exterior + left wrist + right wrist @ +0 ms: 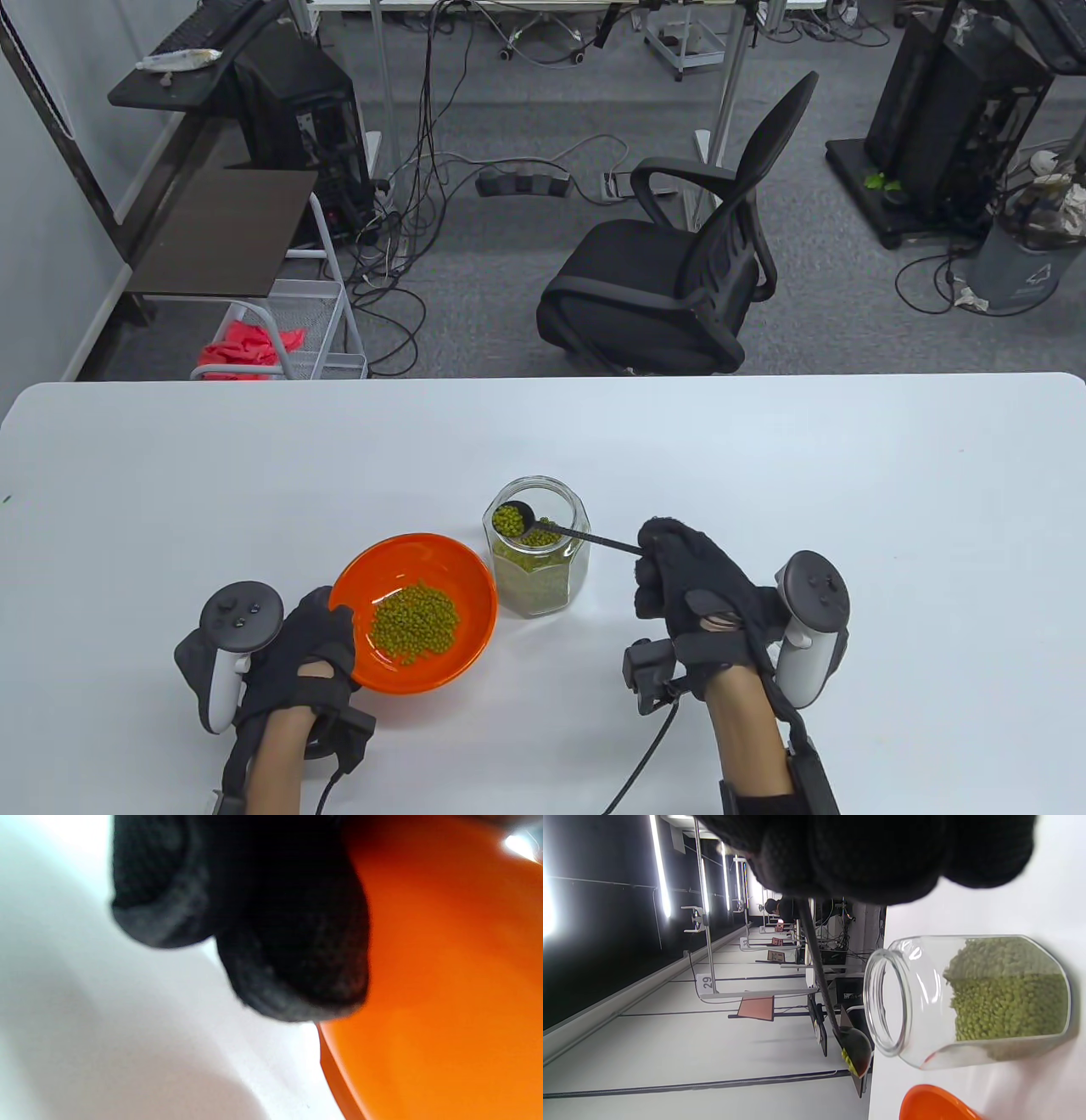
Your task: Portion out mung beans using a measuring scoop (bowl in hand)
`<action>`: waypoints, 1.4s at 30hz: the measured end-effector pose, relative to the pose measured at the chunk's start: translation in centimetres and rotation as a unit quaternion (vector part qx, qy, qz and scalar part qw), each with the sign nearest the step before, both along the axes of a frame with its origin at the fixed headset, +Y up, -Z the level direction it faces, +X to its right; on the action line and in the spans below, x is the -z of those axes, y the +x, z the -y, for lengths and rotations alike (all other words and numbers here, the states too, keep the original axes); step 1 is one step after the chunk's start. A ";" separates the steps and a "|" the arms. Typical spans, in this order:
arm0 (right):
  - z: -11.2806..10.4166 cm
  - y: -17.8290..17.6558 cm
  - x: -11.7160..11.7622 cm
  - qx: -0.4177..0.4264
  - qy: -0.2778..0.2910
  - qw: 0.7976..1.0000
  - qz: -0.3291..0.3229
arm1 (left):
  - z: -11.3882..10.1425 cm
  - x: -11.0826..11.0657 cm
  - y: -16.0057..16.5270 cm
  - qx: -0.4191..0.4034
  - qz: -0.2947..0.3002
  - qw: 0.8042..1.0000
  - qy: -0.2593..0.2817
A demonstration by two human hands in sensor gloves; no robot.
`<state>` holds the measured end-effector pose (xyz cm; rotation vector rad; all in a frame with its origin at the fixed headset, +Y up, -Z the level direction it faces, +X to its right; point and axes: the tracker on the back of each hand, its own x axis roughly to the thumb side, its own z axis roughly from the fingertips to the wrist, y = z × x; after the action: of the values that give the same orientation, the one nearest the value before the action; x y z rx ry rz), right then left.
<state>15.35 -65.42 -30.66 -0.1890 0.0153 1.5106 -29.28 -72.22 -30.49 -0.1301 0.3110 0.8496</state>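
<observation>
An orange bowl with a pile of mung beans sits at the table's front left. My left hand grips its left rim; the left wrist view shows my fingers against the bowl's outer wall. A clear glass jar part full of mung beans stands just right of the bowl. My right hand pinches the handle of a black measuring scoop, heaped with beans, held just above the jar's mouth. In the right wrist view the scoop hangs outside the jar's rim.
The white table spreads wide around the jar and bowl. A black office chair stands beyond the far edge. Cables, a wire cart and equipment racks sit on the floor behind.
</observation>
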 end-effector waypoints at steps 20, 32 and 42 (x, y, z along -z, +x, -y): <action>0.1 -6.2 0.0 -0.140 0.069 0.981 -0.112 | 0.0 0.0 0.0 0.003 -0.002 1.000 -0.003; -0.7 -9.1 -1.0 -0.274 0.120 0.944 -0.139 | 0.0 0.0 0.0 0.004 -0.002 1.000 -0.003; -1.6 -9.4 -1.6 -0.325 0.154 0.923 -0.133 | 0.0 0.0 0.0 0.004 -0.002 1.000 -0.003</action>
<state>5.90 -63.78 -29.01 0.3000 -0.0752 2.1677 -29.29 -72.21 -30.47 -0.1322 0.3171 0.8421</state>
